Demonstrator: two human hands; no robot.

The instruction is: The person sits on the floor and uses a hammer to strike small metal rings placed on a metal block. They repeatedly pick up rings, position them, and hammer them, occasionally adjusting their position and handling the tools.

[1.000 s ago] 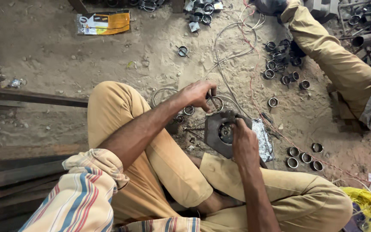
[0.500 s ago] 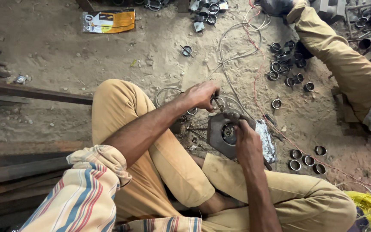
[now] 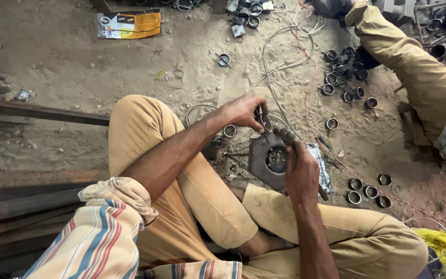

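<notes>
The sandy floor [image 3: 78, 67] spreads under a person sitting cross-legged in tan trousers, a striped sleeve on the left arm. Long dark steel bars [image 3: 32, 111] lie well off to the left of the hands. Another person's tan trouser leg [image 3: 414, 67] stretches across the far right. Between the knees rests a square grey metal block [image 3: 264, 157] with a round hole in its middle. The right hand [image 3: 300, 173] lies over the block's right side, fingers curled over its top edge and closed on it. The left hand [image 3: 243, 110] hovers just beyond the block's far corner, fingertips pinched together on a small metal ring [image 3: 265, 122] held upright. A loose white wire [image 3: 280, 46] loops away beyond that grip. More short metal rings [image 3: 344, 82] lie scattered beyond and right of both hands.
</notes>
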